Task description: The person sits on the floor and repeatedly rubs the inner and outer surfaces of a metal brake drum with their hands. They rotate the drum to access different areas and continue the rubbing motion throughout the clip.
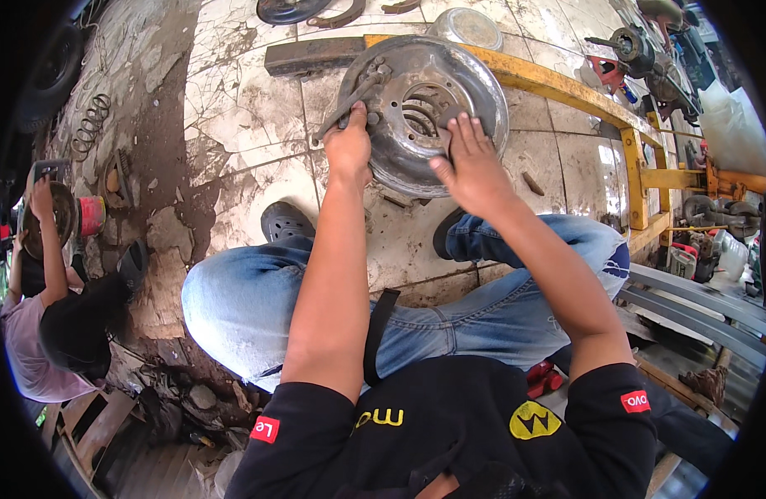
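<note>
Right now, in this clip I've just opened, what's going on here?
A seated person is handling a round metal plate with both hands. The left hand holds a metal bar at the plate's left side, while the right hand lies spread near its central opening, a dark piece at the fingertips that I can't identify. A yellow beam runs off to the right. Far left, a co-worker's hand is at another round part.
</note>
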`<move>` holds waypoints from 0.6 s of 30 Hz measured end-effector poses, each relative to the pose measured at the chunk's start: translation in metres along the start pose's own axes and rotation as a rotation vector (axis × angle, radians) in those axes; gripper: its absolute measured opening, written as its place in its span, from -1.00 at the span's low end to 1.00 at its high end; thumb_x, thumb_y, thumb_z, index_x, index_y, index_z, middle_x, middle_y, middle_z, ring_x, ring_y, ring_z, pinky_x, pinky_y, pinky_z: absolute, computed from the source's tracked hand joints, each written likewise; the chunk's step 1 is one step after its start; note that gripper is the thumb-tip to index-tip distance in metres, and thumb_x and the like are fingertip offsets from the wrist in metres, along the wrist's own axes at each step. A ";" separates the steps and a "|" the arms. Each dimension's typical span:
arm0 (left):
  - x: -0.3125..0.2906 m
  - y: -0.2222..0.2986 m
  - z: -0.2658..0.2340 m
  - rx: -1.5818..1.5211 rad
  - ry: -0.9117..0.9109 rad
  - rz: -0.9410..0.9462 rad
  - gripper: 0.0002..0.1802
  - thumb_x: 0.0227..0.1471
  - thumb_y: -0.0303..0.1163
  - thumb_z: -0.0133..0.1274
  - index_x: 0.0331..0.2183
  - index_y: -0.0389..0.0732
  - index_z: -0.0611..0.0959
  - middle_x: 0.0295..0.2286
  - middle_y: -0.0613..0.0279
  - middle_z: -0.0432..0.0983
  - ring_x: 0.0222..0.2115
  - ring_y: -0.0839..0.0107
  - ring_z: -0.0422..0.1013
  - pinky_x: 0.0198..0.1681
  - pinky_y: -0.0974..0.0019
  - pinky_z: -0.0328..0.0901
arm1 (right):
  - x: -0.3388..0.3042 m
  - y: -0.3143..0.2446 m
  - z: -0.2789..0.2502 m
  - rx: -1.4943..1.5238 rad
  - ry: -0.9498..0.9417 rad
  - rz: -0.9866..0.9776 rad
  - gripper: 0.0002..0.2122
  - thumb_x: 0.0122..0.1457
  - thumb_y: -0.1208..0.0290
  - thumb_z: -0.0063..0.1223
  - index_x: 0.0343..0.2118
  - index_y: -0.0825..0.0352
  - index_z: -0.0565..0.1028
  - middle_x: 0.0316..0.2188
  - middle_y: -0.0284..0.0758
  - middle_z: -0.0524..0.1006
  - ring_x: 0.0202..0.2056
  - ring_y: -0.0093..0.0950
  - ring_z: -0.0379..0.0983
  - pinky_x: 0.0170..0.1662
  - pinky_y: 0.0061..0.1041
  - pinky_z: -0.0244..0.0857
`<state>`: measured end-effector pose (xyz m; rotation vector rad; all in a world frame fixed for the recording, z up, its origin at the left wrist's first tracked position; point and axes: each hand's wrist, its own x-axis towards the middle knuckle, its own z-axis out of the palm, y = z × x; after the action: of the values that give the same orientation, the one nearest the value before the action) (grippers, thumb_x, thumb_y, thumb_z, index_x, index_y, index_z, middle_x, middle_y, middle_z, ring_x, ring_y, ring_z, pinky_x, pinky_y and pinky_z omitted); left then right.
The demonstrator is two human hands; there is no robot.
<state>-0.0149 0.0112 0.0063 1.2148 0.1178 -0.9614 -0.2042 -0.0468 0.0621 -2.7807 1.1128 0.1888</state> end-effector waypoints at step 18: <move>-0.006 0.002 0.005 -0.031 0.031 0.021 -0.57 0.19 -0.29 0.09 -0.02 -0.39 0.49 -0.16 0.03 0.51 -0.19 0.23 0.48 -0.16 0.10 0.43 | -0.011 -0.010 0.018 0.008 0.029 -0.061 -0.22 0.31 -0.21 -0.46 0.33 0.45 -0.01 0.37 -0.02 -0.10 0.40 -0.13 -0.27 0.40 -0.18 -0.27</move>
<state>-0.0192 0.0103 0.0136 1.2010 0.1440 -0.9198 -0.2064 -0.0291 0.0470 -2.8141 1.0313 0.1372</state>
